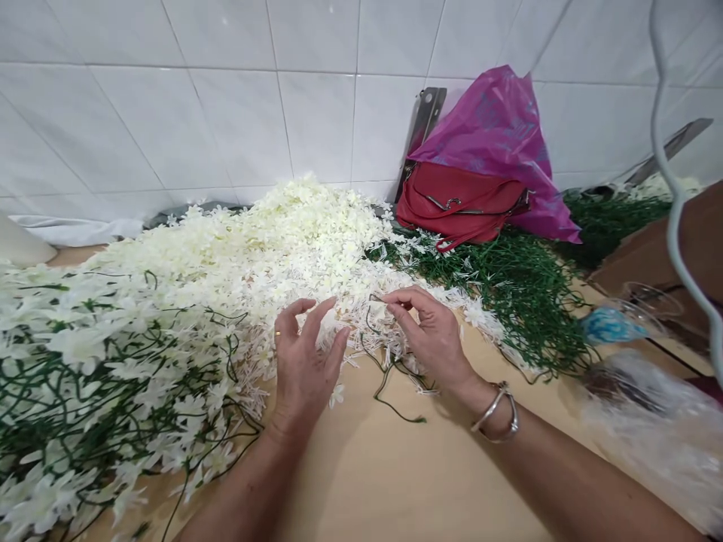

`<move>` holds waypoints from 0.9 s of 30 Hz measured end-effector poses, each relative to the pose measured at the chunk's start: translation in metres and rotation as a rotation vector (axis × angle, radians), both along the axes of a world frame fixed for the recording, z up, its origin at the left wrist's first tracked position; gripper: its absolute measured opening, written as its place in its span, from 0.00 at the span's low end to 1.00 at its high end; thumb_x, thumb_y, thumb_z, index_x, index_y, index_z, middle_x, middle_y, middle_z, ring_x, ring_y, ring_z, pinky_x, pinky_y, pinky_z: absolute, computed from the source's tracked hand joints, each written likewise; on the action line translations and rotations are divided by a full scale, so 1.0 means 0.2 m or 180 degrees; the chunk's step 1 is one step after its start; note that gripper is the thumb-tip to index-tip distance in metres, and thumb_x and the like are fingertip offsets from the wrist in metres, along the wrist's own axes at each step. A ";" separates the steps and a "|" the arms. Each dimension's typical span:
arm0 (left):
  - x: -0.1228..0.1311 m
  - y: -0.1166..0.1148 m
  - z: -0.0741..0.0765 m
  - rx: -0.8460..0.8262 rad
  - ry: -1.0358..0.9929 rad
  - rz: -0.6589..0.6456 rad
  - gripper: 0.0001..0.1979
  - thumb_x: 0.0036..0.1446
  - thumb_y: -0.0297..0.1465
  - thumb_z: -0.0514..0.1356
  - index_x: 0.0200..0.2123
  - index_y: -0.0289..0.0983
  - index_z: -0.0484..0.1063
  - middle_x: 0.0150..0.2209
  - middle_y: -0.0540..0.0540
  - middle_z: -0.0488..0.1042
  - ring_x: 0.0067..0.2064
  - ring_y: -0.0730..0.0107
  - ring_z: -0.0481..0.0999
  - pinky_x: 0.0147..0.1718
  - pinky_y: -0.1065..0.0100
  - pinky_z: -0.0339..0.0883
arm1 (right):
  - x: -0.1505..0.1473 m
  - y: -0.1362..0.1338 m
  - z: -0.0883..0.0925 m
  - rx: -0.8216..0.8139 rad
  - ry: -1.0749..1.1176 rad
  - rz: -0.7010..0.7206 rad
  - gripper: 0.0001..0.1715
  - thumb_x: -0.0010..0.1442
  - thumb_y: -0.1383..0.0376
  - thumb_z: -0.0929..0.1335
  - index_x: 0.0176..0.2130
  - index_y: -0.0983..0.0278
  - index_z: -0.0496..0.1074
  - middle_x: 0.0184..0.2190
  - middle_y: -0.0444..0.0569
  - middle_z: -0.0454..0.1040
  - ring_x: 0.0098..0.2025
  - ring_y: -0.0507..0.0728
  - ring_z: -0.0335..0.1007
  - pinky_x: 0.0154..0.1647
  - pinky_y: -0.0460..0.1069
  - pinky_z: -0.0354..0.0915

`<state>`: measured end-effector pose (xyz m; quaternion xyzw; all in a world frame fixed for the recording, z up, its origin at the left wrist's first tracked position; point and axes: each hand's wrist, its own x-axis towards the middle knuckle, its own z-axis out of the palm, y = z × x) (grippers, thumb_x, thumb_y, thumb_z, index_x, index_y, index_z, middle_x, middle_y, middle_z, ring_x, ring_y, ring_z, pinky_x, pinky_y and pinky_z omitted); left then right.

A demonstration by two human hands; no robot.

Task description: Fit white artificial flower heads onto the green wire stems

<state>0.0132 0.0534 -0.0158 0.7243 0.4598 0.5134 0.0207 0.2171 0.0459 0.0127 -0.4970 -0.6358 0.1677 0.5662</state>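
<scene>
My right hand pinches the tip of a thin green artificial stem between thumb and forefinger; the stem hangs down and branches towards the tabletop. My left hand is held a little to the left, its fingers curved and apart with nothing visible between them. Behind both hands spreads a heap of loose white artificial flowers, with thin white pieces among them. At the left lies a pile of white flowers on green stems. Bare green stems are bunched on the right.
A red handbag and a purple plastic bag rest near the tiled wall. Clear plastic wrapping and a brown cardboard box are at the right, where a white cable hangs down. The wooden tabletop shows in front.
</scene>
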 end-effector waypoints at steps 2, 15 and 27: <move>0.01 -0.01 0.02 0.0090 0.0013 -0.0161 0.17 0.66 0.34 0.65 0.57 0.44 0.73 0.56 0.40 0.72 0.58 0.56 0.74 0.66 0.48 0.62 | -0.02 -0.02 0.00 -0.0018 0.0017 0.0203 0.07 0.67 0.66 0.71 0.40 0.57 0.81 0.39 0.48 0.81 0.43 0.60 0.75 0.46 0.55 0.68; 0.02 -0.02 0.02 0.0141 -0.0451 -0.0528 0.04 0.66 0.27 0.63 0.43 0.40 0.73 0.37 0.53 0.82 0.37 0.72 0.82 0.67 0.52 0.63 | -0.04 -0.03 0.01 -0.0178 0.0000 0.0399 0.03 0.63 0.68 0.74 0.38 0.59 0.80 0.34 0.44 0.80 0.37 0.55 0.74 0.43 0.51 0.68; -0.01 -0.01 0.03 -0.0709 -0.1839 -0.0528 0.07 0.65 0.35 0.65 0.37 0.37 0.75 0.35 0.47 0.79 0.39 0.68 0.79 0.44 0.66 0.72 | 0.03 0.01 -0.05 -0.0339 -0.1441 0.0670 0.05 0.62 0.70 0.75 0.38 0.60 0.78 0.43 0.50 0.77 0.49 0.62 0.70 0.53 0.59 0.64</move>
